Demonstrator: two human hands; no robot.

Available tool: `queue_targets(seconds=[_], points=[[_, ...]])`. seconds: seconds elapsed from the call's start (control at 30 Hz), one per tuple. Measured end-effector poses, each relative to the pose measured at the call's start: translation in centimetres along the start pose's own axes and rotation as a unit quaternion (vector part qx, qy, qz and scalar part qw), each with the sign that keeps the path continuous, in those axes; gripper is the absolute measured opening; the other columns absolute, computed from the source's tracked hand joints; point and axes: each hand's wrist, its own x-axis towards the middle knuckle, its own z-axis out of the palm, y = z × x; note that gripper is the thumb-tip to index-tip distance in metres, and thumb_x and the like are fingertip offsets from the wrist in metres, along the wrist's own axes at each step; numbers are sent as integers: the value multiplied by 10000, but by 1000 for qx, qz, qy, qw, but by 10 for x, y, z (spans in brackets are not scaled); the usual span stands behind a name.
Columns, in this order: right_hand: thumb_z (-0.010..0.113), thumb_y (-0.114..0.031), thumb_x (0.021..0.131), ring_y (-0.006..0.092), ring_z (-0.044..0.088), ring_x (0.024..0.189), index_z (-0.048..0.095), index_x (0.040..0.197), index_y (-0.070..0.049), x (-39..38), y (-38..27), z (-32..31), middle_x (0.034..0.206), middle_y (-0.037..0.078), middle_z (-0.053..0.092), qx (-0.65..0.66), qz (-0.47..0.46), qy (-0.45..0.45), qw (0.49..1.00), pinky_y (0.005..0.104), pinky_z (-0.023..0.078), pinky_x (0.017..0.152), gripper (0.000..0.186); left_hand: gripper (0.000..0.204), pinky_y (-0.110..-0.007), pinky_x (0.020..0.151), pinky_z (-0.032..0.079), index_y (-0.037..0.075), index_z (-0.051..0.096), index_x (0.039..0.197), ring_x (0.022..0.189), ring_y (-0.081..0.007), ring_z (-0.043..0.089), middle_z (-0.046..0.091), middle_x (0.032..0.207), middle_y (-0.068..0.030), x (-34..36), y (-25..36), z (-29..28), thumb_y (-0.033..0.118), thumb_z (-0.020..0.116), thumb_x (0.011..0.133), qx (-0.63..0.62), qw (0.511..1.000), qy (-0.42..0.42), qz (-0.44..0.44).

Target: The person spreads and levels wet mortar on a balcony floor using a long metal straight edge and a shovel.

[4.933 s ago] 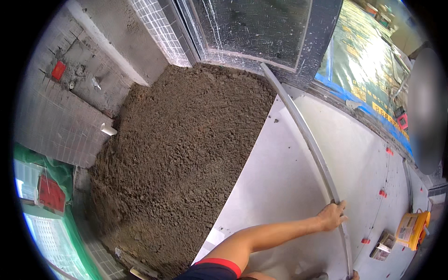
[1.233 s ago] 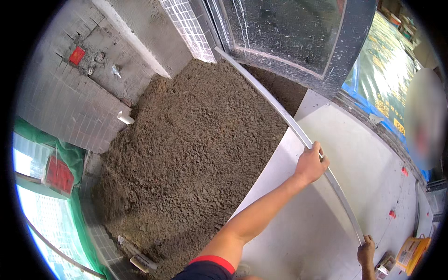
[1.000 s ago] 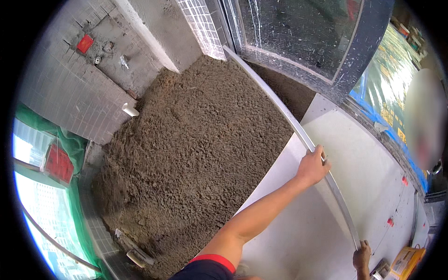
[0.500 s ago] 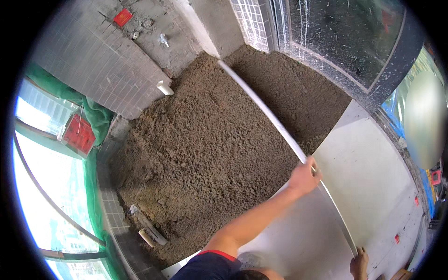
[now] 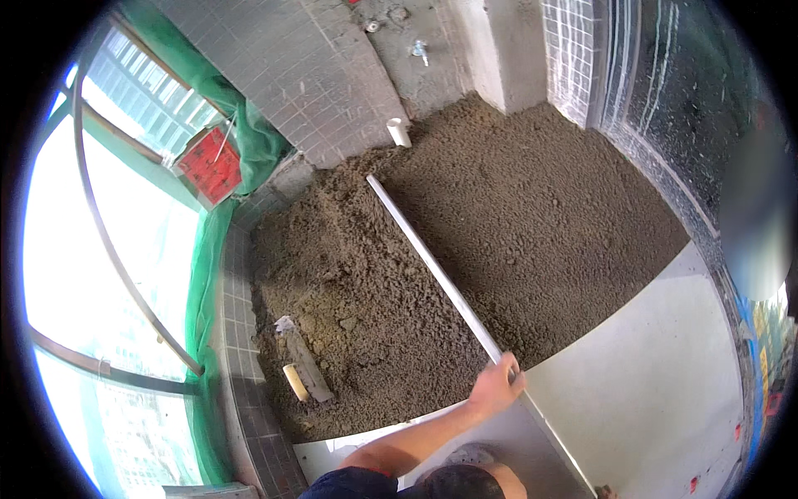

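Observation:
A long pale metal straightedge (image 5: 432,266) lies slantwise across a bed of loose brown mortar (image 5: 540,241), its far end near a white pipe stub (image 5: 399,131). My left hand (image 5: 497,387) is closed around the bar where the mortar meets the smooth grey tile (image 5: 665,374). At the very bottom edge, only a sliver of my right hand (image 5: 603,491) shows by the bar's near end, and its grip is hidden. My own head and dark shirt fill the lower middle.
A trowel (image 5: 303,370) with a pale handle rests on the mortar at the left. Grey tiled walls and a low tiled kerb (image 5: 237,333) enclose the bed. Green netting (image 5: 199,274) and a railing stand on the left, a glass door (image 5: 682,108) on the right.
The straightedge has swept left from the glass door's edge to the middle of the mortar bed. My left hand stays on it, and the view has swung left.

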Motion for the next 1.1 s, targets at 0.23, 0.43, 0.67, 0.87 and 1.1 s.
queue_targets(seconds=[0.23, 0.43, 0.67, 0.87, 1.1], points=[[494, -51, 887, 498, 582, 1092, 546, 1339, -66, 17, -5, -17, 1383, 283, 501, -22, 34, 112, 993, 521, 511, 895, 455, 236, -415, 596, 539, 65, 509, 938, 618, -293, 678, 666, 694, -135, 45, 13, -2, 266, 629, 906, 4, 993, 68, 94], [562, 70, 671, 428, 597, 1014, 620, 1096, 20, 128, -117, -87, 1064, 224, 611, 10, -60, 278, 959, 481, 484, 885, 432, 241, -475, 738, 534, 69, 558, 945, 789, -386, 681, 677, 771, -204, 181, 22, -92, 277, 611, 836, 55, 980, 162, 101], [634, -22, 671, 421, 607, 974, 604, 1104, -6, 139, -83, -134, 1080, 194, 587, -30, -66, 128, 989, 486, 505, 839, 435, 251, -470, 719, 522, 56, 532, 964, 781, -396, 671, 644, 721, -212, 177, 20, -81, 261, 615, 846, 7, 986, 143, 86], [624, 2, 673, 395, 599, 994, 639, 1075, -34, 95, -7, -138, 1048, 169, 603, -51, -53, 94, 993, 479, 494, 869, 404, 247, -478, 588, 491, 60, 504, 928, 643, -382, 644, 613, 659, -170, 96, 12, -11, 286, 600, 943, -19, 987, 123, 101], [612, 61, 660, 372, 610, 937, 668, 1018, -90, 23, 75, -91, 960, 138, 614, -36, -10, 128, 991, 444, 504, 822, 393, 252, -395, 572, 462, 38, 513, 1004, 589, -246, 598, 605, 665, -118, -15, 2, 59, 271, 603, 971, -66, 995, 22, 71]])
